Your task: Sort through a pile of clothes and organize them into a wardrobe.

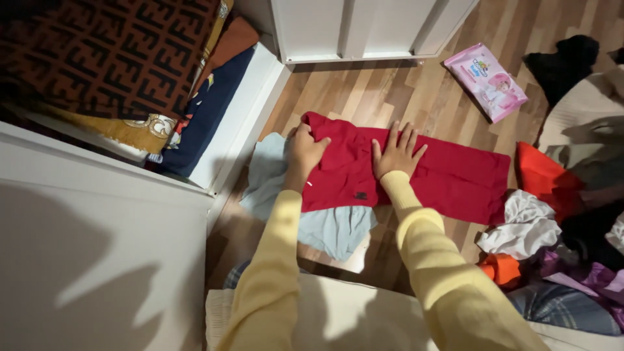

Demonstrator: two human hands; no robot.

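Note:
A red garment (pixel 448 179) lies spread flat on the wooden floor in the head view. My left hand (pixel 305 151) grips its left edge, fingers curled into the cloth near the collar end. My right hand (pixel 398 153) presses flat on the middle of the garment, fingers spread. Both arms wear yellow sleeves. A pale blue cloth (pixel 331 227) lies under the garment's left part and sticks out below and to the left.
A heap of mixed clothes (pixel 559 227) fills the right side. A pink flat packet (pixel 486 81) lies on the floor at the back. A white shelf (pixel 240 117) with folded textiles stands left. White cupboard doors (pixel 364 29) close the back.

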